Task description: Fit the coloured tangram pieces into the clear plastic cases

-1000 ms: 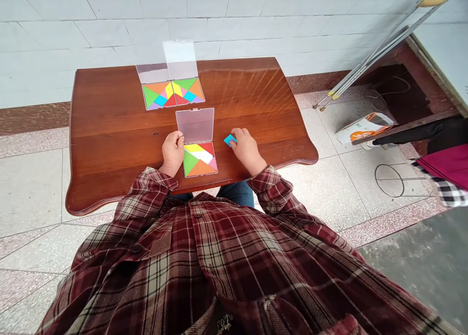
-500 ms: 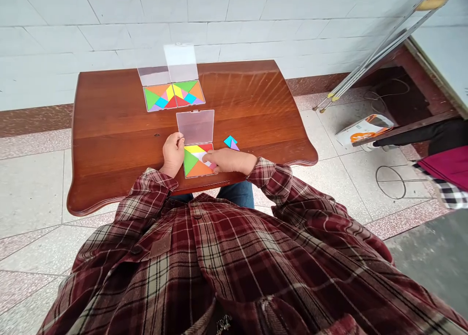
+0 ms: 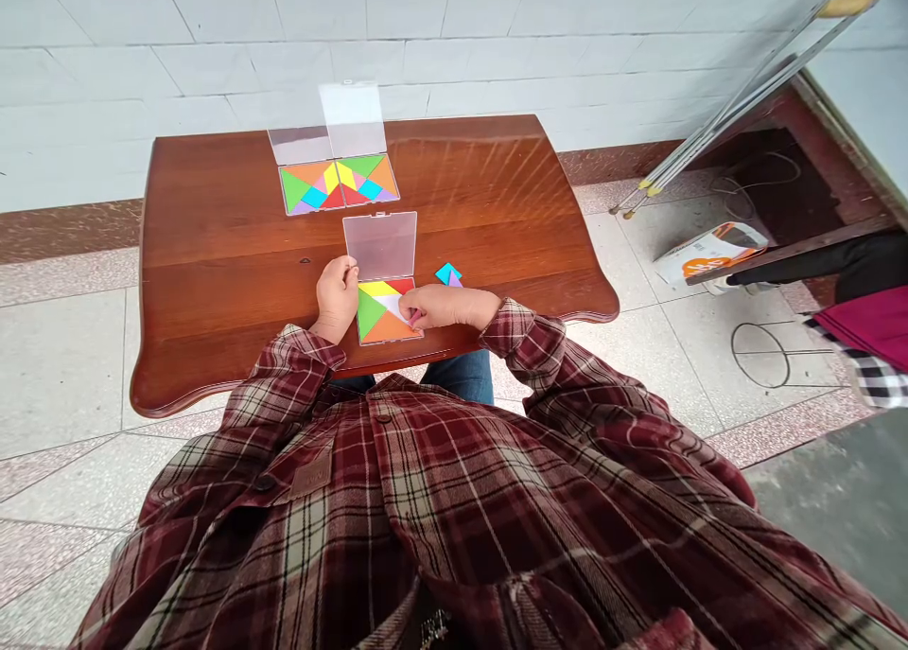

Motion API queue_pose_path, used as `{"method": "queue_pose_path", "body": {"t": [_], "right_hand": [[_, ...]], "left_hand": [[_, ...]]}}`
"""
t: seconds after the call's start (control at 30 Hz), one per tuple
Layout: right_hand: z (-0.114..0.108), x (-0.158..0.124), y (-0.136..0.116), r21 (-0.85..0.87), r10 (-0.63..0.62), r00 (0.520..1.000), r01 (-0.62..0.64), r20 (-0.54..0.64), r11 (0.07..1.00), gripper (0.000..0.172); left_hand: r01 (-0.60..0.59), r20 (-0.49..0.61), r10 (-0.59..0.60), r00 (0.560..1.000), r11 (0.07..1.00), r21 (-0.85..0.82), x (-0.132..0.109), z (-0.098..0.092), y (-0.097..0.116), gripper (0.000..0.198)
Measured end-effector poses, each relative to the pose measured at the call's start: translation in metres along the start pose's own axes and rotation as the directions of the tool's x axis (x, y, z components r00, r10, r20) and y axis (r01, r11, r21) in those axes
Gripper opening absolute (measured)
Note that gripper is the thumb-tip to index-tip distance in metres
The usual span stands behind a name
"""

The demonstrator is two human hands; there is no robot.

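An open tangram case (image 3: pixel 389 342) lies near the table's front edge, its clear lid (image 3: pixel 381 245) raised behind it. Inside are a green triangle (image 3: pixel 367 311), an orange triangle (image 3: pixel 389 328), a yellow piece (image 3: pixel 378 289) and part of a red piece (image 3: pixel 404 284); a patch of pale base shows. My left hand (image 3: pixel 336 298) is closed at the case's left side, fingertips by the lid's lower corner. Over the right half, my right hand (image 3: pixel 444 306) pinches a small pink piece (image 3: pixel 414 319), partly hidden by the fingers. Right of the case lie a blue piece (image 3: pixel 447 273) and a purple triangle (image 3: pixel 455 280).
Two open tangram cases (image 3: pixel 340 205) with several coloured pieces stand side by side farther back on the wooden table (image 3: pixel 489 205). A tiled wall (image 3: pixel 482 54) rises behind. Crutches (image 3: pixel 709 120), a white-and-orange package (image 3: pixel 713 253) and another person's dark-clothed leg (image 3: pixel 794 257) are at the right.
My right fingers have drawn together around the pink piece, which is now tilted up in the pinch. My left hand stays at the case's side.
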State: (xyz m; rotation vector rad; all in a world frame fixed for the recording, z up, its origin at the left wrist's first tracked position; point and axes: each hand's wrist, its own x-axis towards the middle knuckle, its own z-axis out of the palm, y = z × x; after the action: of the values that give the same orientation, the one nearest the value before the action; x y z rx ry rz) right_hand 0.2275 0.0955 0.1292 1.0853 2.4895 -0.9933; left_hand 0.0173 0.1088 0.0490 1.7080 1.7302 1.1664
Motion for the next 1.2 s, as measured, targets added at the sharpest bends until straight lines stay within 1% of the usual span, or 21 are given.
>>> {"method": "queue_pose_path", "body": {"t": [0.1,0.17,0.23,0.3,0.33,0.37,0.43,0.5,0.53,0.57,0.63,0.73,0.77,0.8,0.83,0.87,0.9,0.93,0.97,1.03,1.2], "right_hand": [[0.003,0.004,0.008,0.139,-0.092,0.996,0.092,-0.008,0.986,0.013],[0.005,0.005,0.015,0.248,-0.128,0.990,0.140,-0.063,0.959,0.009],[0.005,0.002,0.025,0.369,-0.099,0.981,0.155,-0.166,0.917,0.002],[0.005,-0.004,0.036,0.473,0.007,0.950,0.149,-0.312,0.869,0.004],[0.004,-0.007,0.044,0.510,0.090,0.917,0.133,-0.388,0.850,0.005],[0.004,-0.010,0.051,0.542,0.188,0.868,0.106,-0.460,0.834,0.005],[0.004,-0.015,0.068,0.594,0.394,0.726,0.025,-0.563,0.804,0.001],[0.005,-0.019,0.084,0.645,0.556,0.584,-0.073,-0.591,0.761,0.005],[0.006,-0.020,0.091,0.661,0.609,0.534,-0.119,-0.586,0.741,0.007],[0.007,-0.020,0.096,0.668,0.644,0.501,-0.162,-0.578,0.726,0.009],[0.009,-0.021,0.102,0.654,0.671,0.473,-0.231,-0.571,0.720,0.008],[0.012,-0.019,0.092,0.541,0.607,0.449,-0.281,-0.656,0.793,0.012],[0.013,-0.017,0.083,0.473,0.550,0.458,-0.282,-0.698,0.835,0.015],[0.014,-0.014,0.072,0.392,0.478,0.487,-0.274,-0.731,0.878,0.017],[0.014,-0.009,0.059,0.304,0.394,0.540,-0.252,-0.744,0.919,0.018],[0.015,-0.005,0.045,0.215,0.302,0.620,-0.213,-0.724,0.953,0.018],[0.016,0.001,0.031,0.140,0.220,0.704,-0.171,-0.675,0.975,0.018],[0.017,0.007,0.018,0.075,0.158,0.769,-0.142,-0.620,0.987,0.018],[0.018,0.014,0.006,0.021,0.122,0.807,-0.134,-0.577,0.991,0.020],[0.019,0.026,-0.010,-0.073,0.096,0.854,-0.155,-0.511,0.985,0.026],[0.017,0.040,-0.020,-0.265,0.124,0.903,-0.248,-0.410,0.932,0.032]], "left_hand": [[-0.001,-0.002,0.001,1.000,1.000,-0.002,0.000,0.000,0.000,0.007],[-0.006,-0.007,0.006,1.000,1.000,-0.002,0.000,0.001,0.000,0.007],[-0.010,-0.010,0.010,1.000,1.000,0.000,0.000,0.001,-0.001,0.007],[-0.009,-0.013,0.009,1.000,1.000,-0.001,0.000,0.002,-0.002,0.007],[-0.008,-0.012,0.008,1.000,1.000,-0.003,0.000,0.002,-0.003,0.007],[-0.008,-0.011,0.008,1.000,1.000,-0.006,0.000,0.002,-0.003,0.007],[-0.010,-0.010,0.010,1.000,1.000,-0.013,0.001,0.002,-0.003,0.008],[-0.011,-0.015,0.011,1.000,1.000,-0.018,0.001,0.002,-0.003,0.007],[-0.013,-0.017,0.012,1.000,1.000,-0.020,0.001,0.002,-0.003,0.007],[-0.014,-0.016,0.014,1.000,1.000,-0.021,0.001,0.002,-0.003,0.007],[-0.019,-0.012,0.019,1.000,1.000,-0.020,0.000,0.001,-0.002,0.007],[-0.024,-0.007,0.023,1.000,1.000,-0.016,0.000,0.000,-0.002,0.006],[-0.023,-0.007,0.023,1.000,1.000,-0.016,0.000,0.000,-0.001,0.006],[-0.022,-0.008,0.022,1.000,1.000,-0.015,0.000,0.000,-0.001,0.006],[-0.020,-0.008,0.020,1.000,1.000,-0.013,0.000,0.000,-0.001,0.006],[-0.018,-0.009,0.018,1.000,1.000,-0.012,0.000,0.000,-0.001,0.006],[-0.016,-0.010,0.016,1.000,1.000,-0.010,0.000,0.000,-0.001,0.006],[-0.016,-0.010,0.016,1.000,1.000,-0.008,0.000,0.000,0.000,0.006],[-0.016,-0.010,0.016,1.000,1.000,-0.006,0.000,0.000,0.000,0.006],[-0.013,-0.004,0.013,1.000,1.000,-0.005,0.000,0.001,0.000,0.007],[-0.004,0.020,0.003,1.000,1.000,0.012,0.000,0.000,0.001,0.006]]}}
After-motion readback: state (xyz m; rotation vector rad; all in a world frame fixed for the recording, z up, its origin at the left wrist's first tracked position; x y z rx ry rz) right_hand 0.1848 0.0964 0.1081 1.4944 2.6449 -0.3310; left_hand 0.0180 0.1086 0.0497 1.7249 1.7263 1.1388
